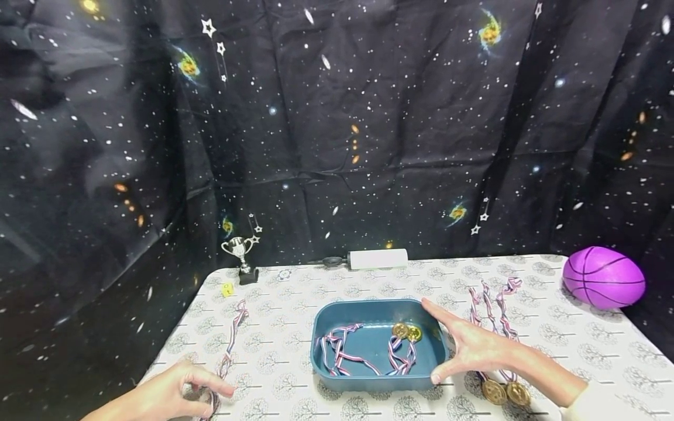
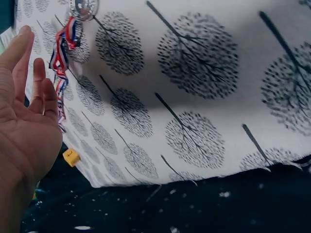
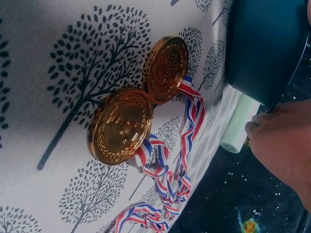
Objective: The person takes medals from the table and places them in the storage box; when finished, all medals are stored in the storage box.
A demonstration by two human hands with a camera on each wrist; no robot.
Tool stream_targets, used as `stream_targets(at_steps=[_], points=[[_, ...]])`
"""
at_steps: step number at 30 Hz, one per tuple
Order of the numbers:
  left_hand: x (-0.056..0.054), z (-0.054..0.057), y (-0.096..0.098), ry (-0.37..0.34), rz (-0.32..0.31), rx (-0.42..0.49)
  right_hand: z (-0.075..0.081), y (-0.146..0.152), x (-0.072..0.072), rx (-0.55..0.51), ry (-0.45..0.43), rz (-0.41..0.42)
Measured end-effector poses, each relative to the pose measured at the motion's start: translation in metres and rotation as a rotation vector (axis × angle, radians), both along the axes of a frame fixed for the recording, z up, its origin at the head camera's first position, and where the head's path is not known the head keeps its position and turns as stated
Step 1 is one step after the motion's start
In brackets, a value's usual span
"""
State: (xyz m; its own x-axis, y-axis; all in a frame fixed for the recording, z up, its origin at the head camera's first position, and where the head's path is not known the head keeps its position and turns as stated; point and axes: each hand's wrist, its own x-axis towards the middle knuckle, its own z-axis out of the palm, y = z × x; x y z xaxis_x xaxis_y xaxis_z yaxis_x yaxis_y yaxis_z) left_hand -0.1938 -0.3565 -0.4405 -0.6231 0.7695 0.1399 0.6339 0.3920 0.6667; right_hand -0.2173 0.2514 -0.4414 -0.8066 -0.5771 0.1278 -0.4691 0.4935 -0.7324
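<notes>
A blue-green plastic bin stands at the middle of the table, with two gold medals and their striped ribbons inside. My right hand spans the bin's right end, thumb at the near corner and fingertips at the far one. In the right wrist view, its fingers curl at the bin's edge. My left hand is beside a red, white and blue ribbon, fingers loosely spread. The left wrist view shows a silver-coloured medal at that ribbon's end, apart from the fingers.
Two gold medals with ribbons lie right of the bin, partly behind my right forearm. A purple basketball sits at the right edge. Along the back are a silver trophy cup, a small yellow cube and a white cylinder.
</notes>
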Motion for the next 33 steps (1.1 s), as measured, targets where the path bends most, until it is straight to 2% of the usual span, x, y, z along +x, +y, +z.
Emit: stream_targets(at_steps=[3, 5, 8, 10, 14, 18, 20, 22, 25, 29, 31, 33], points=[[0.001, -0.005, -0.005, -0.033, -0.047, 0.047, 0.0, 0.001, 0.0, 0.006, 0.004, -0.002], [0.002, -0.008, -0.008, -0.103, -0.068, 0.069, -0.001, 0.001, 0.0, 0.005, 0.005, -0.002], [0.004, -0.012, -0.014, -0.167, -0.096, 0.075, -0.001, 0.001, 0.0, 0.011, 0.001, -0.004], [0.004, -0.015, -0.017, -0.18, -0.132, 0.078, 0.0, 0.001, 0.0, 0.015, -0.002, -0.003], [0.005, -0.023, -0.025, -0.078, -0.183, 0.069, 0.002, 0.0, 0.001, 0.026, -0.006, -0.006], [0.006, -0.031, -0.029, 0.023, -0.195, 0.092, 0.003, -0.001, 0.002, 0.028, -0.016, -0.01], [0.009, -0.036, -0.031, 0.007, -0.191, 0.126, 0.003, -0.001, 0.002, 0.025, -0.022, -0.007], [0.013, -0.04, -0.033, 0.019, -0.19, 0.153, 0.003, -0.001, 0.002, 0.022, -0.028, -0.005], [0.02, -0.043, -0.033, 0.016, -0.119, 0.163, 0.003, -0.001, 0.002, 0.023, -0.03, -0.005], [0.026, -0.044, -0.031, 0.068, -0.026, 0.112, 0.003, -0.001, 0.001, 0.02, -0.033, -0.007], [0.027, -0.044, -0.03, 0.122, -0.005, 0.083, 0.003, -0.001, 0.002, 0.011, -0.038, -0.006], [0.026, -0.045, -0.029, 0.214, 0.004, 0.06, 0.003, -0.001, 0.002, 0.004, -0.042, -0.005]])
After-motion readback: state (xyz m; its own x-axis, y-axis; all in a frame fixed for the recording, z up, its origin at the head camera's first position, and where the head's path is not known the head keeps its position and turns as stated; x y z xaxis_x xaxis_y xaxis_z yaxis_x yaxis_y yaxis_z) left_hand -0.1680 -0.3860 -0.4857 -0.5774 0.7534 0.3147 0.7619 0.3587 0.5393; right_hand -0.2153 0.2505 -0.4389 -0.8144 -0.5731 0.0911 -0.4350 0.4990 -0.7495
